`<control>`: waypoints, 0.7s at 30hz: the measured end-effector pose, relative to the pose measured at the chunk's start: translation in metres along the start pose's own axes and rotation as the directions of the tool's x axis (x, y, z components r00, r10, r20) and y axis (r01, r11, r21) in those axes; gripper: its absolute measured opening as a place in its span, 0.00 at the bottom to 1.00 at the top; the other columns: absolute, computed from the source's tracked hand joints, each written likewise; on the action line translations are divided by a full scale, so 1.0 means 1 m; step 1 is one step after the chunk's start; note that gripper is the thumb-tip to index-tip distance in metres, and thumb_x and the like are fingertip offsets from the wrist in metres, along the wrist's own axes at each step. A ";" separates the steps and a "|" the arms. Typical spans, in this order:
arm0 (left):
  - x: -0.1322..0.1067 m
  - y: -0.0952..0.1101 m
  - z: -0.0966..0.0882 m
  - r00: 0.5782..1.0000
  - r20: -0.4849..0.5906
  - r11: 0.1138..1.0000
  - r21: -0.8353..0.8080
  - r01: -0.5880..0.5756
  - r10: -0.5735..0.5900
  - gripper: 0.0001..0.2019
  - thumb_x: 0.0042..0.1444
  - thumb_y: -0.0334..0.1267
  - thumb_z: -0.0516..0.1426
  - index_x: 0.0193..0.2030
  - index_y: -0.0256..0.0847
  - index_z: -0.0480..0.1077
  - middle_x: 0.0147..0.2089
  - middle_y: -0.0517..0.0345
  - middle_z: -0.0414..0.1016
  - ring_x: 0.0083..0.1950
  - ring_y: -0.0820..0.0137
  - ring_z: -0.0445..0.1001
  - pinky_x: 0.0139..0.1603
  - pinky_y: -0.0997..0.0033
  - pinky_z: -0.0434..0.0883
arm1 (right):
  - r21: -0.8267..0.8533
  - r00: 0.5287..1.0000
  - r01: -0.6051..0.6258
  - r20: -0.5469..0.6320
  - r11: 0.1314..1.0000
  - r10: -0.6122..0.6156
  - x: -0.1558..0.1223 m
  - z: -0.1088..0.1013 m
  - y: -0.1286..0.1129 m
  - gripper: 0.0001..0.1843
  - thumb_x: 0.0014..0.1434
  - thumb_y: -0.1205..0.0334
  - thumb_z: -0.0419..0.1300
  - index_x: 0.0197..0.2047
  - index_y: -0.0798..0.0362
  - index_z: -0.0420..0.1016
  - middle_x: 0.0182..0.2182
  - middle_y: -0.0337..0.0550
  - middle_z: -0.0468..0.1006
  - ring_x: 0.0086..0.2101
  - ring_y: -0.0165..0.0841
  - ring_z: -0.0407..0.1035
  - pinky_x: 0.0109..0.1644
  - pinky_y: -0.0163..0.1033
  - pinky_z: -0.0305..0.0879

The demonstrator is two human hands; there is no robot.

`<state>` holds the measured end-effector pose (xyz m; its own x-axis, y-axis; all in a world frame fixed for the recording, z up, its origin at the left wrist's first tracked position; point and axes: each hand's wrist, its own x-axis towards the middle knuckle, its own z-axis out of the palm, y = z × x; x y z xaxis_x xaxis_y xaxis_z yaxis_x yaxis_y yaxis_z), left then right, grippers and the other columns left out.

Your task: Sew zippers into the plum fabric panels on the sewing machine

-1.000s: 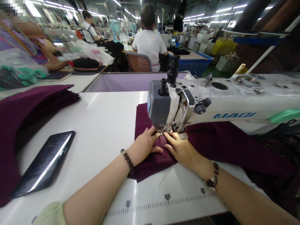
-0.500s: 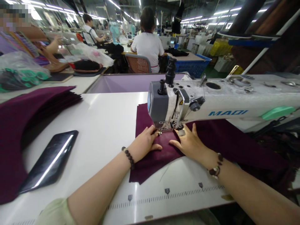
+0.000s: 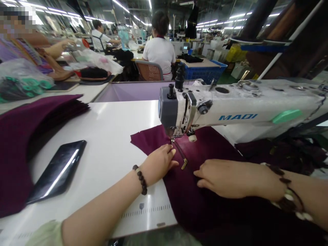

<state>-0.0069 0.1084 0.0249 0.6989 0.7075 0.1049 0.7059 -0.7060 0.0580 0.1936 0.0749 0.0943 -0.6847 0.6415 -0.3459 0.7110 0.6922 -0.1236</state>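
A maroon fabric piece (image 3: 205, 147) lies under the needle area of a white sewing machine (image 3: 238, 106). A short zipper (image 3: 180, 150) with a brass-coloured pull runs across it from the presser foot (image 3: 173, 139). My left hand (image 3: 160, 162) rests on the fabric left of the zipper, fingertips close to the foot and thumb apart. On the right, my right hand (image 3: 228, 177) is closed over the fabric, index finger and thumb near each other; its other fingers are tucked out of sight. The fabric drapes over the table's front edge below that hand.
A dark phone (image 3: 57, 172) lies on the white table (image 3: 112, 136), beside a stack of maroon cut pieces (image 3: 15, 136). A bag of green spools (image 3: 28, 83) is at the left. A person in white (image 3: 159, 51) sits beyond, near a blue crate (image 3: 205, 71).
The fabric has turned under the machine, and the zipper now points toward me. My right hand has moved from beside the needle toward me and closed. My left hand stays near the foot.
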 end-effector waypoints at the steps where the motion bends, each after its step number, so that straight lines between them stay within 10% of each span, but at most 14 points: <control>1: -0.001 0.004 0.003 1.000 -0.012 1.000 0.005 0.008 -0.008 0.20 0.55 0.44 0.56 0.49 0.28 0.66 0.51 0.39 0.67 0.53 0.57 0.67 0.53 0.62 0.66 | 0.004 0.999 -0.028 -0.032 1.000 0.028 0.005 0.003 0.001 0.10 0.59 0.62 0.53 0.38 0.54 0.75 0.31 0.45 0.76 0.33 0.35 0.71 0.39 0.37 0.66; 6: -0.004 0.006 0.015 1.000 -0.030 1.000 0.003 0.006 -0.006 0.27 0.52 0.46 0.58 0.53 0.28 0.62 0.56 0.35 0.64 0.60 0.54 0.60 0.57 0.58 0.63 | 0.036 0.891 -0.166 -0.423 0.986 0.165 0.039 0.053 0.018 0.21 0.62 0.64 0.48 0.59 0.53 0.58 0.57 0.49 0.59 0.57 0.40 0.53 0.56 0.54 0.53; 10: -0.005 -0.008 0.015 0.999 -0.009 0.999 -0.018 -0.041 0.041 0.26 0.53 0.47 0.57 0.54 0.31 0.62 0.57 0.40 0.64 0.59 0.58 0.61 0.59 0.61 0.61 | 0.082 0.842 -0.262 -0.467 0.962 0.269 0.048 0.084 0.011 0.23 0.63 0.63 0.45 0.61 0.54 0.55 0.60 0.50 0.53 0.59 0.41 0.48 0.57 0.60 0.49; 21: -0.008 -0.023 0.009 0.993 0.027 0.988 -0.106 -0.113 0.116 0.25 0.54 0.45 0.57 0.55 0.31 0.62 0.59 0.40 0.62 0.61 0.59 0.59 0.59 0.61 0.61 | 0.087 0.821 -0.337 -0.460 0.938 0.337 0.050 0.082 -0.008 0.23 0.63 0.62 0.45 0.61 0.54 0.54 0.60 0.48 0.52 0.59 0.42 0.47 0.57 0.59 0.49</control>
<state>-0.0276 0.1195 0.0140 0.7789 0.6214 0.0840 0.6066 -0.7806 0.1506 0.1670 0.0744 0.0013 -0.3961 0.9125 0.1018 0.9111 0.4044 -0.0798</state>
